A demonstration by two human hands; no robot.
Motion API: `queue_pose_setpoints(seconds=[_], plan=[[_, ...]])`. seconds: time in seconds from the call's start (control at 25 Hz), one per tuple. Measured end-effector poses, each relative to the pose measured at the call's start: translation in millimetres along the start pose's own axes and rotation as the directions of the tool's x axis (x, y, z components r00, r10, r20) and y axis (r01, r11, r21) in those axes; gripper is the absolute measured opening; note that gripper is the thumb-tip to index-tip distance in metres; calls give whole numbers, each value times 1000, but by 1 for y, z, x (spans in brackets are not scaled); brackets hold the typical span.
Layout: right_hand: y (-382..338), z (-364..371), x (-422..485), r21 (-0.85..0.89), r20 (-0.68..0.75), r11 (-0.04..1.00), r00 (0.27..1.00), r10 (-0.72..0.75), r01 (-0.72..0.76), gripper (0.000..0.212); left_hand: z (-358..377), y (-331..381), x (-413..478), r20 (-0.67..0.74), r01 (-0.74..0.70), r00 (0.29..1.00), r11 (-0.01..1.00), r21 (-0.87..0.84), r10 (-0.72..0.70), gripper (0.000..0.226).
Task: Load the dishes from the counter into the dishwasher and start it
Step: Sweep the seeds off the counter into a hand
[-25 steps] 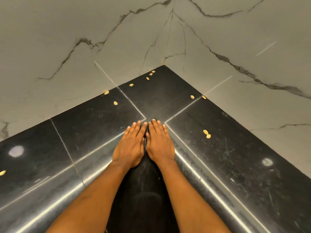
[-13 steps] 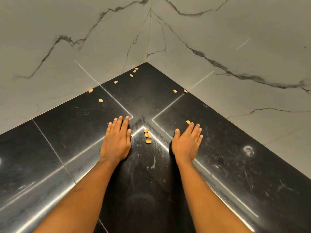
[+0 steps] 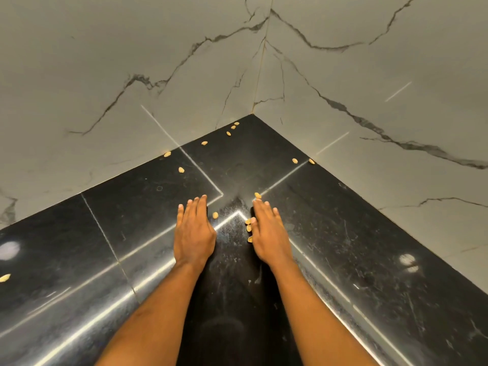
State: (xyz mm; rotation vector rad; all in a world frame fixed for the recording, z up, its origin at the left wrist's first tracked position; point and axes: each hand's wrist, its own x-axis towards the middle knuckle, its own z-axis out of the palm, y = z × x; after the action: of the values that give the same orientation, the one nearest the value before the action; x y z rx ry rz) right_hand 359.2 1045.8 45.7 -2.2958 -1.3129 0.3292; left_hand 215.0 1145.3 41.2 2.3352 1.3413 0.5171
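Both my hands lie flat, fingers straight, on a glossy black stone counter (image 3: 343, 247) in a corner. My left hand (image 3: 194, 233) rests left of centre and my right hand (image 3: 269, 233) right of centre, a narrow gap between them. Small yellow seeds (image 3: 248, 225) lie in that gap against my right hand's inner edge; one seed (image 3: 215, 215) sits by my left hand and another (image 3: 257, 195) at my right fingertips. No dishes and no dishwasher are in view.
White marble-veined walls (image 3: 132, 75) meet in a corner behind the counter. More yellow seeds (image 3: 181, 170) are scattered toward the back corner and one (image 3: 4, 277) lies at the far left. Ceiling lights reflect on the stone.
My hands, pressed together a second ago, spread apart and have now drawn closer again. The seeds between them have shifted toward my right hand.
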Motion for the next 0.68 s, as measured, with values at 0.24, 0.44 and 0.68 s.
queue_pose_setpoints(seconds=[0.24,0.44,0.68], plan=[[1,0,-10,100,-97,966,964,248,-239,49,-1,-1,0,0,3,1000,999,-51,-3,47],[42,-23,24,-6,-141,953,944,298,-301,52,1,-3,3,5,-6,1000,998,-57,6,45],[85,-50,101,6,-155,927,915,373,-376,58,6,-3,4,15,1,1000,999,-41,0,47]])
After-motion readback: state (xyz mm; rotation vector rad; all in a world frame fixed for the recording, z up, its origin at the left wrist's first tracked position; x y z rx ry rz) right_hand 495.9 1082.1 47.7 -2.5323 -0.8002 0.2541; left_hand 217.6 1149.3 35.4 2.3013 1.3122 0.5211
